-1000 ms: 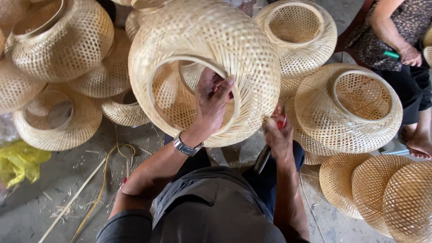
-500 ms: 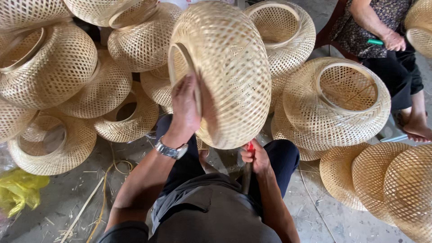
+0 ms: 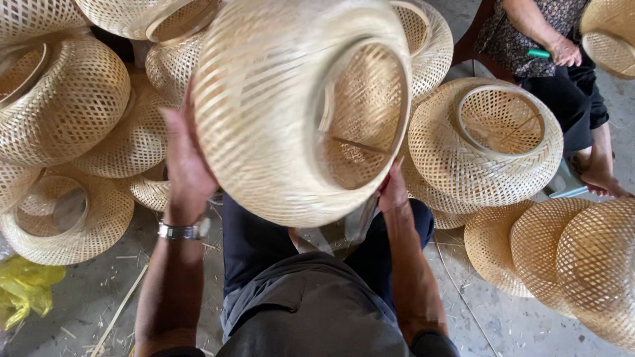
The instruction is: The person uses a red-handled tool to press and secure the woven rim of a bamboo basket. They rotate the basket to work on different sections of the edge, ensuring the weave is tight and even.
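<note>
While the large round woven bamboo basket [image 3: 291,106] hangs above the lap, its open mouth turned rightward, the left hand [image 3: 185,165] presses flat against its left wall, fingers spread and gripping. The right hand [image 3: 393,192] touches the lower right rim; the basket hides its fingers, so their grip cannot be told. Both forearms rise upright, a silver wristwatch [image 3: 185,230] on the left.

A round, pale woven bamboo basket [image 3: 291,106] is held up, tilted, its open mouth facing right.
</note>
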